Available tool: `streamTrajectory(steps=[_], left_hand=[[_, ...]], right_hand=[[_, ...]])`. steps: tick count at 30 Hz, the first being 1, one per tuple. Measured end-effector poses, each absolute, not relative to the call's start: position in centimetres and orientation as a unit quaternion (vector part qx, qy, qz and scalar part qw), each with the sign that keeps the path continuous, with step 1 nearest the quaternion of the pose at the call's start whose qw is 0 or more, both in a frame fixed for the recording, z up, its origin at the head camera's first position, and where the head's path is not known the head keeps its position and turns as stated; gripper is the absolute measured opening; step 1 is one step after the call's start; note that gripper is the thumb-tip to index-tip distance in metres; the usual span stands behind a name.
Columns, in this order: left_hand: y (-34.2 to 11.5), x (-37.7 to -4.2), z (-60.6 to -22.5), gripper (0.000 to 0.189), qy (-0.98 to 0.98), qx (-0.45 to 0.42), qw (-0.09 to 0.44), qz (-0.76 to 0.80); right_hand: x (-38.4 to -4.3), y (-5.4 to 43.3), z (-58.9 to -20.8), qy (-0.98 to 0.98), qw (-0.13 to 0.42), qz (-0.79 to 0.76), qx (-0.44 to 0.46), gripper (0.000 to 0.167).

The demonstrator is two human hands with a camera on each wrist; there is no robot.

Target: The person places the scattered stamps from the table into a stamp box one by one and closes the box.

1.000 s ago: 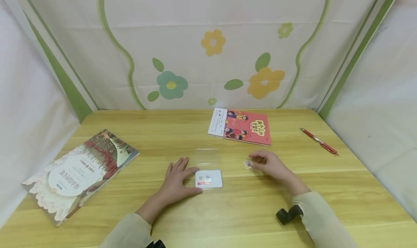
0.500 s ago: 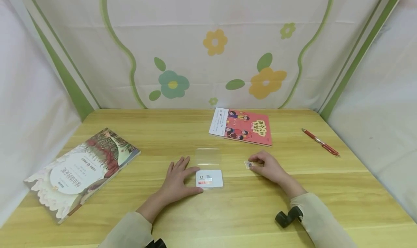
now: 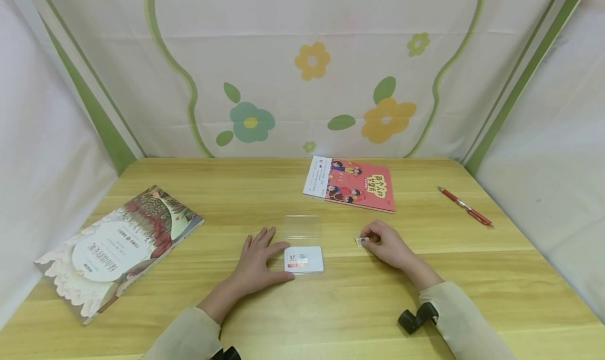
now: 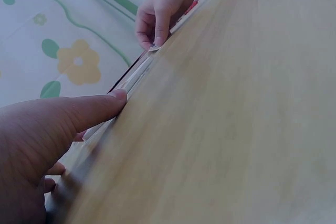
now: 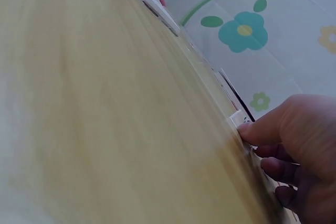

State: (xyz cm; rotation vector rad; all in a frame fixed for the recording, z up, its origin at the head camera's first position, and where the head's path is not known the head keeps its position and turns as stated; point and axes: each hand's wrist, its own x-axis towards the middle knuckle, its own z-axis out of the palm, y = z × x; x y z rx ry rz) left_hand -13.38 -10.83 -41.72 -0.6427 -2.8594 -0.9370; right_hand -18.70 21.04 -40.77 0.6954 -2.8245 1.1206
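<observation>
In the head view a thin clear plastic case lies unfolded, its transparent lid (image 3: 301, 226) flat on the far side. The near half bears a white card (image 3: 304, 254) with a small logo and a red strip. My left hand (image 3: 252, 265) is spread at its left side, index fingertip at the far left corner and thumb at the near edge. To the right, my right hand (image 3: 387, 247) pinches a small white square piece with a dark printed mark (image 3: 360, 241) between thumb and fingers. The piece (image 5: 235, 116) is tilted and partly hidden by the thumb in the right wrist view.
A pink picture book (image 3: 359, 184) lies behind the case. A larger illustrated book (image 3: 113, 252) lies at the left, and a red pen (image 3: 465, 206) at the right. Behind the wooden table (image 3: 331, 323) hangs a flowered cloth (image 3: 283, 23).
My right hand has closed its thumb and fingers on the small square piece and tipped it up from lying flat. The left hand and the case have stayed in place.
</observation>
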Motion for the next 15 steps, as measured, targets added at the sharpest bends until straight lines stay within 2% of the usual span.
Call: streamTrajectory(steps=[11,15], left_hand=[[-10.81,-13.35,-41.56,0.065,-0.930,-0.210,0.032,-0.300],[-10.81,-13.31,-41.49,0.065,-0.930,-0.209,0.032,-0.302]], right_hand=[[-18.78,21.12,-40.88,-0.897,0.004,0.382,0.222,0.023],[-18.85,21.19,-40.93,-0.895,0.001,0.385,0.225,0.024]])
